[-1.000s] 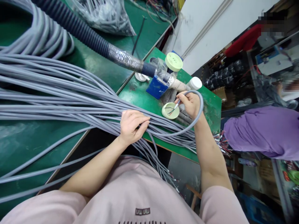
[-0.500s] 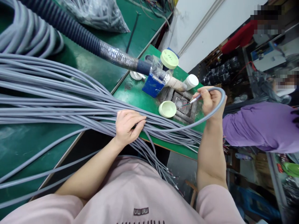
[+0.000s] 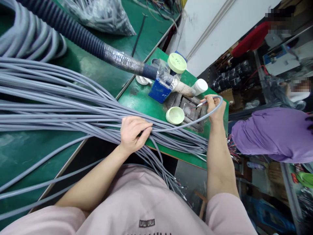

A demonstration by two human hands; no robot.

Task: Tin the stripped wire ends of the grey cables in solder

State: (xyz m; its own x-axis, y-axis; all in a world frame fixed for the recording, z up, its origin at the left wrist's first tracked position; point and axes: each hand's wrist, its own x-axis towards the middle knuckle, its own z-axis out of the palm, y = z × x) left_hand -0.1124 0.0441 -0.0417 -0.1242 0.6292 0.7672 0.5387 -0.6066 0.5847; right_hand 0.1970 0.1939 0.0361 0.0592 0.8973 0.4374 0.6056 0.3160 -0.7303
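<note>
A grey cable [image 3: 188, 125] curves up into my right hand [image 3: 215, 110], its end pinched between thumb and fingers. The stripped end, with thin coloured wires, points down into a square, silvery-surfaced solder pot [image 3: 187, 110]. My left hand [image 3: 133, 133] lies over the long cable bundle [image 3: 97, 112], thumb and fingers closed on the same cable near where it leaves the bundle. What lies under the palm is hidden. Just left of the pot sits an open pale-green tub [image 3: 175, 116].
A ribbed black hose [image 3: 80, 34] ends above the pot beside a blue box [image 3: 160, 90]. Nearby stand a white jar [image 3: 201, 86] and a pale-green round lid [image 3: 177, 62]. Coiled cable [image 3: 31, 36] and a plastic bag [image 3: 102, 16] lie behind. A person in purple [image 3: 271, 135] is at right.
My right hand has moved slightly left and down with the cable end, bringing the wires closer over the pot. The cable's loop is smaller. My left hand has stayed nearly still.
</note>
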